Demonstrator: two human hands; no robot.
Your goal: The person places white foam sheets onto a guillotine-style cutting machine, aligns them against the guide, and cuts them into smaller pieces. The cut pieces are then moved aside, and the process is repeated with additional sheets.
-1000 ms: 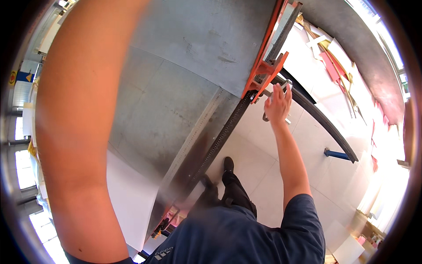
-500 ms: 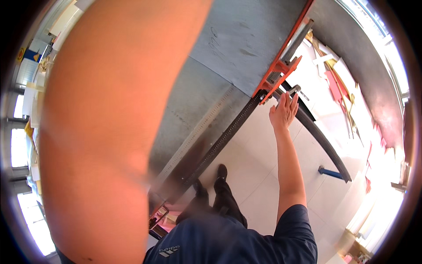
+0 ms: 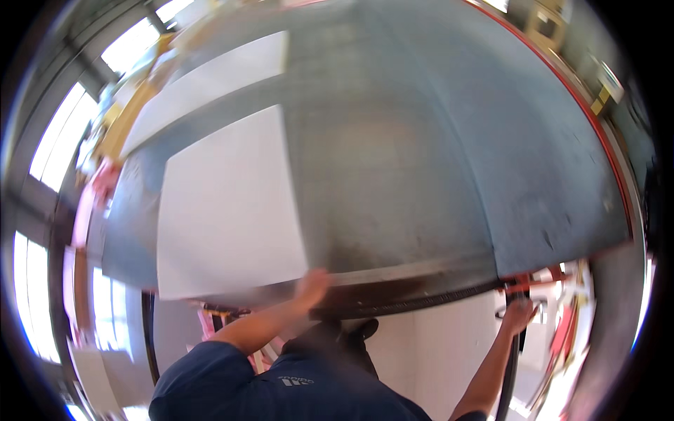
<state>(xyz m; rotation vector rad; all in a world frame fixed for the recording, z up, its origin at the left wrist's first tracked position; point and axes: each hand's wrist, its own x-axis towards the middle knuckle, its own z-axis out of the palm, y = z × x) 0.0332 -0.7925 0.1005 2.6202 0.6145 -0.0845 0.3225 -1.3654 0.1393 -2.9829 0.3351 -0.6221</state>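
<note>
A large white sheet (image 3: 228,203) lies flat on the left part of a wide grey worktable (image 3: 379,182). My left hand (image 3: 314,286) is at the sheet's near right corner, by the table's front edge. Motion smears its fingers, so whether it grips the corner is unclear. My right hand (image 3: 518,317) is just below the table's front right corner, next to a red metal bracket (image 3: 523,283). Its fingers are small and blurred, and I cannot make out whether they close on the metal part there.
Another white sheet (image 3: 210,88) lies farther back on the table. A dark toothed strip (image 3: 421,300) runs along the front edge, and a red rail (image 3: 597,126) borders the right side. Beneath my right hand a dark bar (image 3: 507,382) extends over the pale floor (image 3: 435,351).
My view has swung left and up, bringing the white sheets into sight. My left arm has dropped from close before the camera to the sheet's corner. My right hand stays by the red bracket.
</note>
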